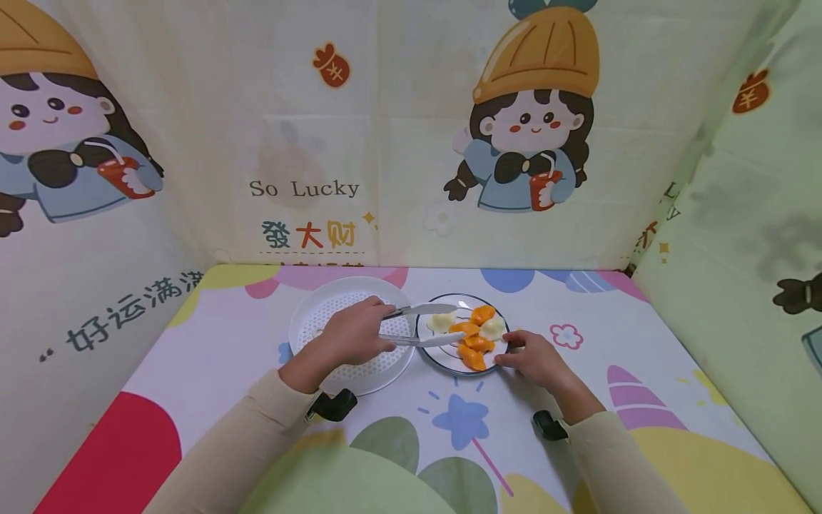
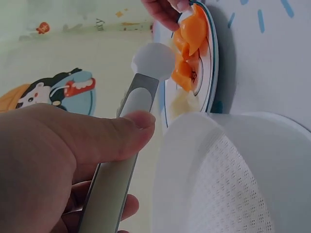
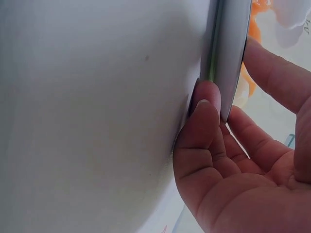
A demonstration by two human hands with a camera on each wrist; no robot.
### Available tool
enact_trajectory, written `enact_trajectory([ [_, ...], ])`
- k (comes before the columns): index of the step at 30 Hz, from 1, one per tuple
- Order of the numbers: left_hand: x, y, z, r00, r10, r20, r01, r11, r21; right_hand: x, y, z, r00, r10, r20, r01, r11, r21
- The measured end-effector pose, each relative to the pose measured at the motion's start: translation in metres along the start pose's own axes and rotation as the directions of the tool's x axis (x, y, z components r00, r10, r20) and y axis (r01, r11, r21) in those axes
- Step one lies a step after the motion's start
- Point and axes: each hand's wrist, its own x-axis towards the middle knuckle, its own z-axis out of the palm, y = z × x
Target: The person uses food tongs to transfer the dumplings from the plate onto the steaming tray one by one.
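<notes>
My left hand (image 1: 354,332) grips a pair of metal tongs (image 1: 437,310) with pale tips, thumb along one arm in the left wrist view. The two arms of the tongs stand apart and overlap the plate, with nothing seen pinched between them. On the dark-rimmed white plate (image 1: 439,359) lie several orange dumpling-shaped pieces (image 1: 473,358) and two cream ones (image 1: 493,328). At the plate's right edge, my right hand (image 1: 534,360) pinches the rim, thumb on the upper side and fingers underneath in the right wrist view.
A round white perforated tray (image 1: 385,382) stands left of the plate, below my left hand; its raised wall (image 2: 187,145) shows in the left wrist view. Printed cloth covers the table (image 1: 546,464), and a printed curtain (image 1: 411,143) closes off the back and sides.
</notes>
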Motion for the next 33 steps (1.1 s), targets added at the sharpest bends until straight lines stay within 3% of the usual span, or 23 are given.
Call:
enact_trajectory([
  [13,0.025,0.012,0.01,0.999,-0.013,0.045,0.012,0.999,0.032,0.0,0.001,0.0,1.0,0.003,0.004,-0.003,1.0,0.011],
  [24,0.027,0.014,0.007,0.996,-0.003,0.086,-0.002,0.998,0.057,-0.001,0.0,-0.001,1.0,-0.003,0.014,0.003,1.0,0.008],
  [33,0.02,0.008,0.001,0.999,0.019,0.046,-0.02,0.999,0.025,-0.002,-0.001,0.0,1.0,0.019,0.009,-0.019,1.0,0.021],
])
